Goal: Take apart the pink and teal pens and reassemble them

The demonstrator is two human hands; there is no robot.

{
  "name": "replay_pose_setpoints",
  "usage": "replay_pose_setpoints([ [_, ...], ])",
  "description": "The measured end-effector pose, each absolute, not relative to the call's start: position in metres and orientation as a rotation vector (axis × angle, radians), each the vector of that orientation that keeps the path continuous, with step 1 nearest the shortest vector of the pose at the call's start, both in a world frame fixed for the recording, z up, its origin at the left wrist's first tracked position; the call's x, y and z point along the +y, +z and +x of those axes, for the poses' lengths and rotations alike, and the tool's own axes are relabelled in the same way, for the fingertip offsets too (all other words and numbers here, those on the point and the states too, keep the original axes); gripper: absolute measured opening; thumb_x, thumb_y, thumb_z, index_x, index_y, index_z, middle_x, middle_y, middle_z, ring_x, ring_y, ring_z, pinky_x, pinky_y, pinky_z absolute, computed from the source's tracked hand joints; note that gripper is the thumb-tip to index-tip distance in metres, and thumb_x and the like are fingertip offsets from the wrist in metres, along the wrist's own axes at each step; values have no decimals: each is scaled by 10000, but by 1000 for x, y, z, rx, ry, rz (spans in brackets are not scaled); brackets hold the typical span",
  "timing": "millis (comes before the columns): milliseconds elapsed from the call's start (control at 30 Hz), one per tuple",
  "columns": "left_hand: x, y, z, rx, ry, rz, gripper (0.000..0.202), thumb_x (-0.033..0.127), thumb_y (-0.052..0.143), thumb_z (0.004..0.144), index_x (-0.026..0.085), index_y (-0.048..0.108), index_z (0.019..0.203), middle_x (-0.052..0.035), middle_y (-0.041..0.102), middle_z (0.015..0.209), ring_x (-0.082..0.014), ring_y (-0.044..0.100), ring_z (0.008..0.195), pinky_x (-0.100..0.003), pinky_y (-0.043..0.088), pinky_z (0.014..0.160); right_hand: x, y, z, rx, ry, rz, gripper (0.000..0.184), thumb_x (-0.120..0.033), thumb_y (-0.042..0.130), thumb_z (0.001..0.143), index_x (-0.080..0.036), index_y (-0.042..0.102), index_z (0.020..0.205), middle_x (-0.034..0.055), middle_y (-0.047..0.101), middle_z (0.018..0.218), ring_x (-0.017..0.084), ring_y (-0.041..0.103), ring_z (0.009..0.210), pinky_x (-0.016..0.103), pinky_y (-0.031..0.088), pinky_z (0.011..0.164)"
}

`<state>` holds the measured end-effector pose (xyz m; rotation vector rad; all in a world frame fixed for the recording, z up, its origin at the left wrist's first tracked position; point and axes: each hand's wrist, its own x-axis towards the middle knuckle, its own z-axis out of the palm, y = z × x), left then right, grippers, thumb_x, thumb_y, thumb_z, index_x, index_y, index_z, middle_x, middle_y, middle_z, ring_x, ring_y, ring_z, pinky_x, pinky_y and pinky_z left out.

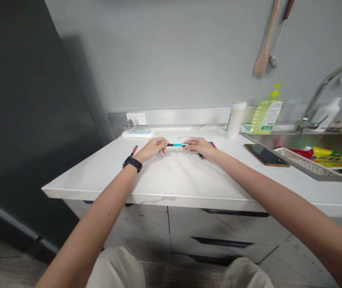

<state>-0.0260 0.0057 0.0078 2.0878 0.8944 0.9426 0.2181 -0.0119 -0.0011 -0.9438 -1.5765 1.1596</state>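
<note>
A slim pen (177, 145) with a turquoise barrel and dark end is held level between my two hands, just above the white counter. My left hand (155, 147) pinches its dark left end. Fingers of my right hand (199, 146) are closed on the other end, near a silvery part. Beside my left wrist lies a pink and black pen (134, 151), partly hidden by the arm. Behind my right hand, more pens (213, 145) in pink and dark colours show in part. A dark tip (201, 156) sticks out below that hand.
On the white marbled counter (171, 180), a power strip (138, 134) sits at the back left. To the right stand a white cylinder (236, 120) and a yellow-green soap bottle (268, 112). A phone (266, 155) lies by the sink (267, 138), which holds a white basket (304, 161).
</note>
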Motion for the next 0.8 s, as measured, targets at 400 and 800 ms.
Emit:
replay_pose_setpoints([
  [400, 0, 9, -24, 915, 893, 2122, 353, 498, 561, 817, 151, 622, 843, -69, 685, 686, -147, 605, 626, -252, 406, 555, -12, 1, 217, -1529, 1152, -952, 248, -163, 776, 611, -167, 660, 830, 44, 725, 832, 136, 669, 801, 264, 518, 755],
  [800, 6, 8, -24, 841, 999, 2100, 312, 375, 682, 725, 150, 598, 924, -27, 664, 735, -128, 617, 677, -265, 447, 659, -11, -1, 218, -1538, 1166, -950, 253, -162, 783, 592, -168, 662, 815, 34, 731, 801, 133, 676, 780, 252, 513, 738],
])
